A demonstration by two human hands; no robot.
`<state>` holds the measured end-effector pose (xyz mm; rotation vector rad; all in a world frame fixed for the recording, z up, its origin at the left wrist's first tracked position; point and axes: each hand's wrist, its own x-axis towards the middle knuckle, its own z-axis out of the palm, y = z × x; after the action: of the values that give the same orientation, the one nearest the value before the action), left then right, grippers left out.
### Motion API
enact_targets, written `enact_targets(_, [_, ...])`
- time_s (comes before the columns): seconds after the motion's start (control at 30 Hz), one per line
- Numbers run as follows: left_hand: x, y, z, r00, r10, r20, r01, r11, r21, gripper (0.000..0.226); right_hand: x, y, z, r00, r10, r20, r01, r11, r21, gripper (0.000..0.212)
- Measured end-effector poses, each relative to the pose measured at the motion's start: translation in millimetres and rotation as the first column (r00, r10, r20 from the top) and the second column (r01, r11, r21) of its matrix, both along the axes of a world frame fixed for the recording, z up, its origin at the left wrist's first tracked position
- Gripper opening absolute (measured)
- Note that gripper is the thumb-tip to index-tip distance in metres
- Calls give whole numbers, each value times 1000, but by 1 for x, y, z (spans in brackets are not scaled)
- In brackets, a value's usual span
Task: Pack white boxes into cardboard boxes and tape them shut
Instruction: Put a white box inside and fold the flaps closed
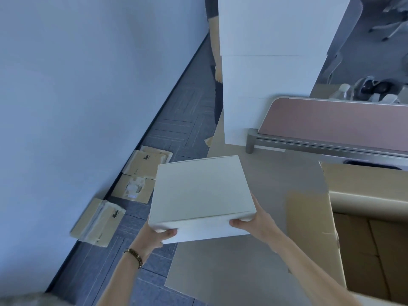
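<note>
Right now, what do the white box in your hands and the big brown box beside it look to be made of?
The white box looks like smooth matte paperboard: flat faces, crisp folded edges, no gloss. Both hands hold its near corners, left hand, right hand. The open brown box seems to be plain unfinished corrugated cardboard, judging by its dull tan flaps and creased folds; the fluted edge itself is too blurred to confirm.

The flat square white cardboard box (pixel 202 191) between the fingers (pixel 239 223) is plain off-white, unpatterned. Beyond it the tall stack of white boxes (pixel 269 69) is plain too. Right of the fingers, the open brown corrugated carton (pixel 313 228) is tan. Left of them lie tan flattened cartons (pixel 141 173) with black print on blue-grey striped carpet floor (pixel 176 129). The tabletop (pixel 260 177) is pale grey-beige; the desk divider panel (pixel 335 122) dusty pink.
</note>
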<state>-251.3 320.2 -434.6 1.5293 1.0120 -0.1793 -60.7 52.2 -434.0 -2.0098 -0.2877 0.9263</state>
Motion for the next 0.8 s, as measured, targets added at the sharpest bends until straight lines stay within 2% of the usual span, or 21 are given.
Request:
enact_targets(0.17, [-18, -18, 30, 994, 83, 65, -86, 995, 53, 84, -11, -16, 26, 999, 17, 50, -19, 999, 42, 99])
enact_targets(0.33, [-20, -53, 70, 978, 135, 162, -156, 980, 124, 80, -12, -47, 57, 993, 12, 118, -27, 991, 128, 101])
enact_targets(0.4, [-17, -75, 85, 971, 115, 210, -148, 978, 149, 84, -12, -68, 67, 991, -18, 134, -4, 987, 159, 101])
enact_targets(0.5, [-10, -113, 103, 960, 80, 269, -136, 971, 198, 49, -10, -108, 82, 984, -68, 164, 35, 980, 196, 101])
enact_targets(0.57, [-3, -139, 114, 956, 36, 293, -110, 964, 241, 43, -8, -136, 91, 980, -87, 176, 48, 975, 215, 99])
enact_targets(0.8, [32, -230, 127, 929, -105, 355, 18, 971, 238, 51, 5, -246, 107, 966, -179, 185, 135, 964, 228, 90])
